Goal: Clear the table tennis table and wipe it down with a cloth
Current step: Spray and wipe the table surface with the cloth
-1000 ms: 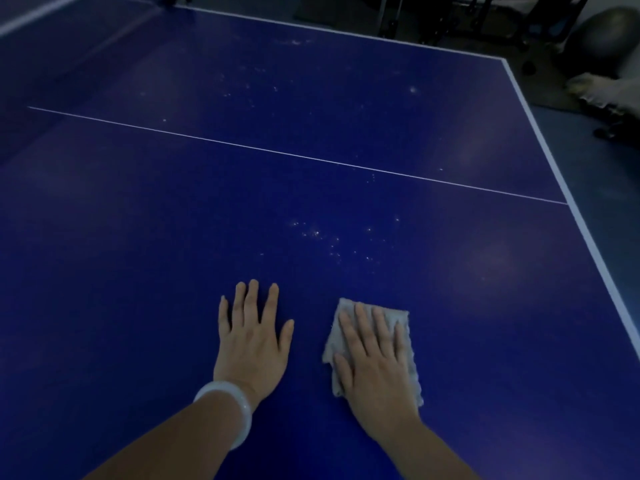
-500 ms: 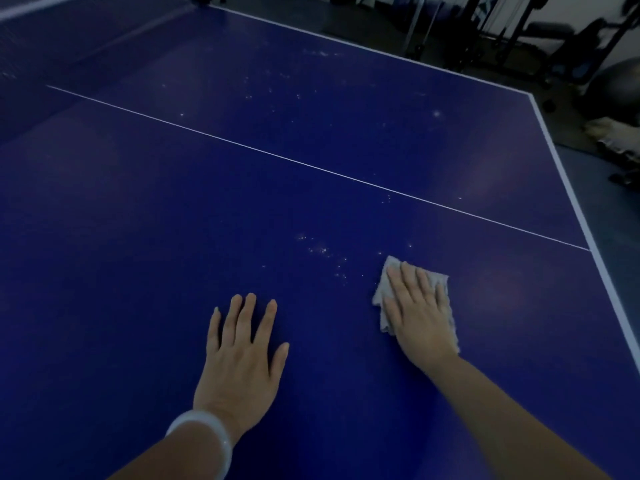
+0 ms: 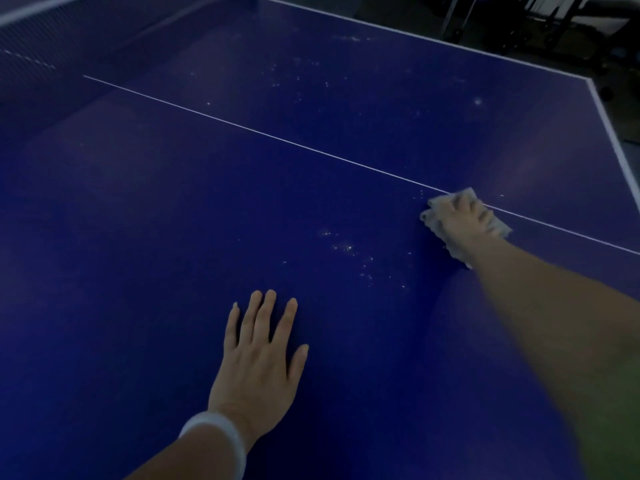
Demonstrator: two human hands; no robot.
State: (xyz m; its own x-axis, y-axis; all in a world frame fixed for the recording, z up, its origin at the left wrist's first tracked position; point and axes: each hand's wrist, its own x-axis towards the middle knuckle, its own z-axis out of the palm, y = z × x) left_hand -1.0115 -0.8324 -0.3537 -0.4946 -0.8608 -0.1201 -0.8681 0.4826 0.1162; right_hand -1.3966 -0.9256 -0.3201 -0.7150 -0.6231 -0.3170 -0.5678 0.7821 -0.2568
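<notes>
Head view: a blue table [image 3: 173, 237] fills nearly the whole picture, with a thin white centre line [image 3: 277, 136] running from upper left to right and a white border along the far and right edges. The net [image 3: 31, 39] shows at the upper left corner.

The left hand [image 3: 258, 362] lies flat on the table in the lower middle, palm down, fingers straight and slightly spread, holding nothing. A pale bangle [image 3: 221, 434] sits on its wrist.

The right arm reaches out across the right side of the picture. The right hand [image 3: 465, 220] presses down on a pale cloth [image 3: 431, 211], which lies on the table right at the centre line, its far corner touching or just crossing it. The hand and cloth are blurred; the fingers look laid over the cloth rather than curled round it, though the blur leaves that unsure. Cloth edges stick out on the left, far and right sides of the hand.

Pale specks [image 3: 346, 247] are scattered on the table between the two hands, nearer the cloth. More specks [image 3: 298, 77] dot the half beyond the line, with a brighter smudge [image 3: 478, 101] near the far right corner.

Dark metal frames [image 3: 519, 26] stand on the floor beyond the far edge, too dim to make out
</notes>
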